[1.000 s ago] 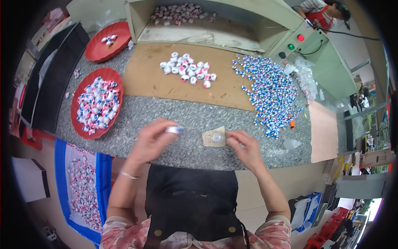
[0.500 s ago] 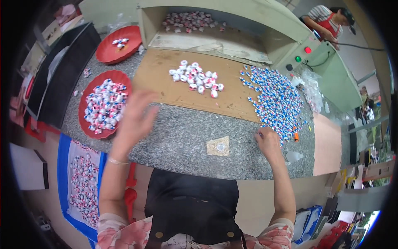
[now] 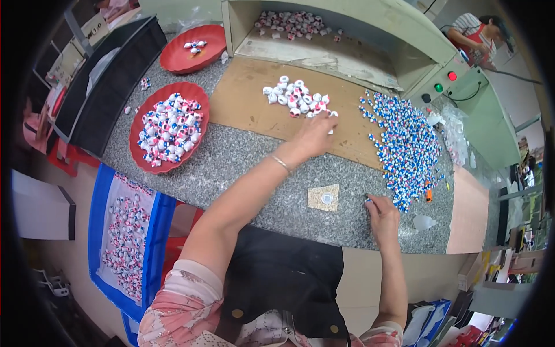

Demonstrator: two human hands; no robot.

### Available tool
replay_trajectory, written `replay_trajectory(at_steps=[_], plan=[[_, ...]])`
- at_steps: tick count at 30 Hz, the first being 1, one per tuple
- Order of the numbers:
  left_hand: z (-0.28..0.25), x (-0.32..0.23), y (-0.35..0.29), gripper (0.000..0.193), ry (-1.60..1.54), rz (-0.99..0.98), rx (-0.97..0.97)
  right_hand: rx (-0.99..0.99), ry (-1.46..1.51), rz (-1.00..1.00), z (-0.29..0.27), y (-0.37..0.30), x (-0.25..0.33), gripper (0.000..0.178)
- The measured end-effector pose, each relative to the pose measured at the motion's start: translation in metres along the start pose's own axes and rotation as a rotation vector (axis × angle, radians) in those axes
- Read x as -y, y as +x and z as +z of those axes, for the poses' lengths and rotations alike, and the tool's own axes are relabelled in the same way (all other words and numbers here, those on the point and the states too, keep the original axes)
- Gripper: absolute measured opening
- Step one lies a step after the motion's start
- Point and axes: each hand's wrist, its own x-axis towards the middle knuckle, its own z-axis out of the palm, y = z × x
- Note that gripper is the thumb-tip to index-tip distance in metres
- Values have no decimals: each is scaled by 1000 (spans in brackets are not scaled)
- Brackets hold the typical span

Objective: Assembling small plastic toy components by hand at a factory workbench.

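My left hand (image 3: pixel 315 135) reaches across to the near right edge of a loose heap of small white and pink hollow pieces (image 3: pixel 289 95) on a cardboard sheet (image 3: pixel 245 98). Its fingers close on a white piece there, partly hidden by the hand. Low over the granite worktop (image 3: pixel 272 191), my right hand (image 3: pixel 384 220) pinches a tiny blue piece (image 3: pixel 369 200) between thumb and forefinger. Beyond that hand spreads a big heap of tiny blue and white pieces (image 3: pixel 407 144). Between the hands and my body lies a small speckled pad (image 3: pixel 315 198) bearing a clear round disc (image 3: pixel 326 198).
A red scalloped bowl (image 3: pixel 137 141) of assembled pieces stands left, with another red bowl (image 3: pixel 173 61) behind. A blue crate (image 3: pixel 104 231) holds more. At the back is an open-fronted machine (image 3: pixel 428 58) with lit buttons. A small bottle (image 3: pixel 424 222) lies right; a person (image 3: pixel 471 40) works beyond.
My left hand has swung from beside the full red bowl rightward to the white pieces. My right hand has drawn slightly nearer, off the edge of the blue heap. The view has shifted.
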Motion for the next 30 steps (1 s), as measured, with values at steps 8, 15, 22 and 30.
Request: replay_trajectory(at_steps=[8, 15, 22, 30], plan=[[-81, -7, -107, 26, -1528, -550, 312, 130, 153, -49, -3, 8, 18, 13], [-104, -19, -155, 32, -1538, -633, 204, 250, -48, -426, 9, 29, 71, 11], [-102, -27, -156, 31, -1414, -533, 70, 386, -288, -593, 19, 40, 81, 15], [-84, -42, -155, 33, -1114, -377, 39, 249, -67, -432, 18, 32, 75, 10]])
